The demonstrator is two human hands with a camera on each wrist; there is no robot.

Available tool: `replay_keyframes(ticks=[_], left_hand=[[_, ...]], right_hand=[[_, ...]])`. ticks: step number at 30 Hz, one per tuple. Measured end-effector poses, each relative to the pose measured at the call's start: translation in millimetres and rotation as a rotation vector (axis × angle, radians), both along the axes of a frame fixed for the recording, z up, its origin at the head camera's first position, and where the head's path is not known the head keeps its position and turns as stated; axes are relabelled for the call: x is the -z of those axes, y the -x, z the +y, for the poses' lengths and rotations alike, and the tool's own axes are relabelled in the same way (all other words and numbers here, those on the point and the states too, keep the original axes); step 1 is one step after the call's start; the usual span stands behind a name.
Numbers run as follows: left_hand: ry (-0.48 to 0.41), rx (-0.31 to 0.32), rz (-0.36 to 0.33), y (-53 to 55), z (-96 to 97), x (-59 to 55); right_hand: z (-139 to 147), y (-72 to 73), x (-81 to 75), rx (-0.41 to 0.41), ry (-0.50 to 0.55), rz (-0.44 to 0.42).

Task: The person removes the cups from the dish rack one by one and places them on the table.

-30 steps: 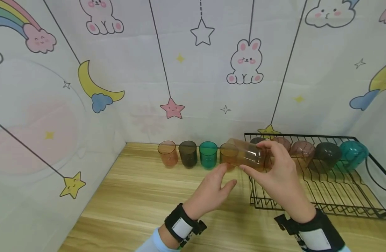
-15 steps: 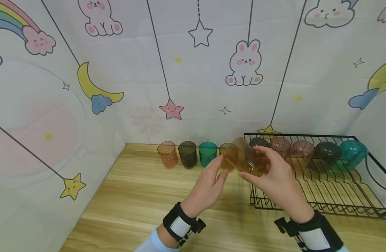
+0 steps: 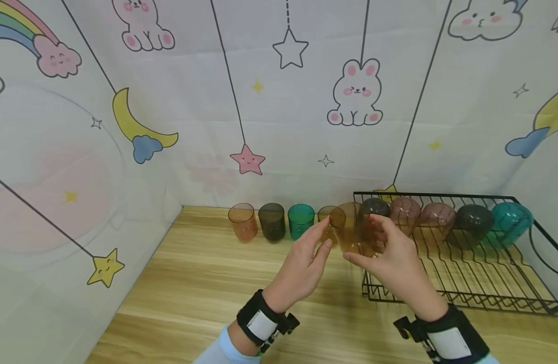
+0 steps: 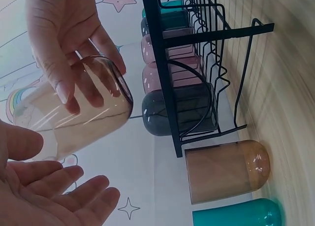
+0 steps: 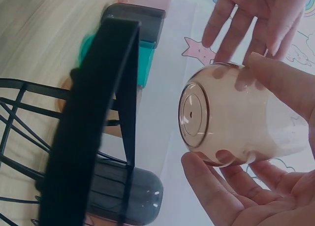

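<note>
My right hand (image 3: 399, 263) grips a clear amber cup (image 3: 349, 242) near its base, thumb on one side and fingers on the other. The cup is raised above the table, mouth tilted up and to the left. My left hand (image 3: 299, 265) is close by the mouth end, thumb and fingers apart. In the left wrist view its thumb overlaps the cup's rim while the other fingers stay extended. Behind the hands stand an orange cup (image 3: 242, 222), a dark grey cup (image 3: 272, 222), a teal cup (image 3: 300, 221) and a second amber cup (image 3: 325, 236), partly hidden by the fingers.
A black wire rack (image 3: 443, 195) stands right of the row, its left end just beyond the held cup. Along its back lie grey (image 3: 473, 222), pink (image 3: 438, 216) and teal cups (image 3: 511, 222). A cartoon-printed cloth (image 3: 297, 121) rises behind the wooden table (image 3: 192, 283).
The held amber cup has turned from lying nearly sideways to a more upright tilt, mouth up. My left hand has moved up slightly alongside its mouth. The standing cups have stayed put.
</note>
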State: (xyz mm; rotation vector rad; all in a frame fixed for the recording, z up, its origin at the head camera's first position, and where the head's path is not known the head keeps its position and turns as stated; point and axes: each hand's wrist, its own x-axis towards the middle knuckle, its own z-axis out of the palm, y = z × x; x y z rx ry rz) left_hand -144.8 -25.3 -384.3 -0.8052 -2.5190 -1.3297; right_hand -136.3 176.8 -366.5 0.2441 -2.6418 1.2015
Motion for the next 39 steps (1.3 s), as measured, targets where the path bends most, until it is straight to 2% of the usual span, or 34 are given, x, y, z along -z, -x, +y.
replay_keyframes(ticks=[17,22,32,39], left_hand=[[-0.007,0.019,0.037,1.5,3.1,-5.9],[-0.034,0.001,-0.014,3.4,3.9,-8.1],[-0.154,-0.009,-0.183,8.5,10.8,-15.4],[-0.188,0.028,-0.202,11.2,15.7,-15.4]], right_hand=[[-0.4,2.2,2.2,-0.011,-0.004,-0.016],[-0.5,1.7,4.5,-0.015,-0.001,-0.021],[-5.4,-1.2,8.0,-0.044,0.021,-0.027],[-9.8,-2.7,11.0,-0.066,0.038,-0.039]])
